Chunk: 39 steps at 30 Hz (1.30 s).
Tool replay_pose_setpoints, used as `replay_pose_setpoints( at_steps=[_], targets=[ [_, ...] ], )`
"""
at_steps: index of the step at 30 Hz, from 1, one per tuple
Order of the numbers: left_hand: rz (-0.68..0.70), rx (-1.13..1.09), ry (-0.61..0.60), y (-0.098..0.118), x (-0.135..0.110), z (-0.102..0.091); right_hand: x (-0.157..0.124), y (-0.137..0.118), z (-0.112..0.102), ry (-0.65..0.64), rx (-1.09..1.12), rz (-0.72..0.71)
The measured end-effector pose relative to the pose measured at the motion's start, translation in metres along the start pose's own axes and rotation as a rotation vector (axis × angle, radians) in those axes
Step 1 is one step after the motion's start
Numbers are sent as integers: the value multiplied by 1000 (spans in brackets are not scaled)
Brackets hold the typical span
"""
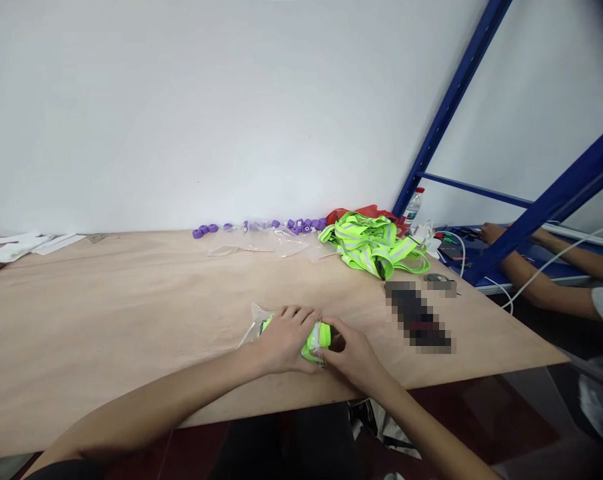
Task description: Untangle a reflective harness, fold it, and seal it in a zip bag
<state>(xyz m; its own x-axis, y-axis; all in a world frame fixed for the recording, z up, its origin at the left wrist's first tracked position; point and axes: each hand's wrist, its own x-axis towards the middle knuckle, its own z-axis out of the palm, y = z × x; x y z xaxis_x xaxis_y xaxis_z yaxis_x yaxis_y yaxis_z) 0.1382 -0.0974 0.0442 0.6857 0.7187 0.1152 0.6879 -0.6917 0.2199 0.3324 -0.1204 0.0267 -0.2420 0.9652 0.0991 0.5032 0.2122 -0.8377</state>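
Observation:
Near the table's front edge, a rolled neon-yellow reflective strap (pixel 313 345) with a silver stripe sits in a clear plastic bag (pixel 254 327). My left hand (pixel 288 340) wraps over the bagged strap from above, hiding its middle. At the right end, my right hand (pixel 354 353) pinches the bag's edge between thumb and fingers, beside the strap's end. The bag's left corner sticks out past my left hand. Beyond, a loose heap of neon-yellow reflective straps (pixel 366 243) lies at the back right.
Several purple rolls (pixel 301 226) line the wall behind flat clear bags (pixel 288 243). A blurred dark object (pixel 418 317) lies right of my hands. White papers (pixel 21 247) are far left. A bottle (pixel 414 208) stands by the blue frame (pixel 451 93); another person's arms (pixel 546 280) are beyond.

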Motion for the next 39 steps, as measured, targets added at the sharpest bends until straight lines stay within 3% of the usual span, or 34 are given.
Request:
replay_pose_setpoints(
  at_steps=[3,6,9,13,16,21,28,33,39],
  targets=[
    [7,-26,9,0,-1,-3,-1,1,0,16,-17,-95],
    [44,-57,-7,-5,-3,-6,-5,3,-10,-107,-8,-132],
    [48,-56,-38,-9,-4,-7,-9,6,-15,-184,102,-96],
    [42,-31,-61,-5,-2,-3,-8,9,-6,-104,245,-4],
    [45,-16,-56,-2,-2,-2,-5,9,-1,-40,137,-19],
    [35,-59,-60,-4,-7,-4,-2,4,-6,-138,143,-121],
    [29,-38,-29,1,-5,0,2,-4,5,-69,0,-108],
    [19,-49,-13,6,-1,2,6,-3,13,-61,-120,-181],
    [103,-156,-3,-4,-4,-7,8,-6,9,-150,-239,-283]
  ],
)
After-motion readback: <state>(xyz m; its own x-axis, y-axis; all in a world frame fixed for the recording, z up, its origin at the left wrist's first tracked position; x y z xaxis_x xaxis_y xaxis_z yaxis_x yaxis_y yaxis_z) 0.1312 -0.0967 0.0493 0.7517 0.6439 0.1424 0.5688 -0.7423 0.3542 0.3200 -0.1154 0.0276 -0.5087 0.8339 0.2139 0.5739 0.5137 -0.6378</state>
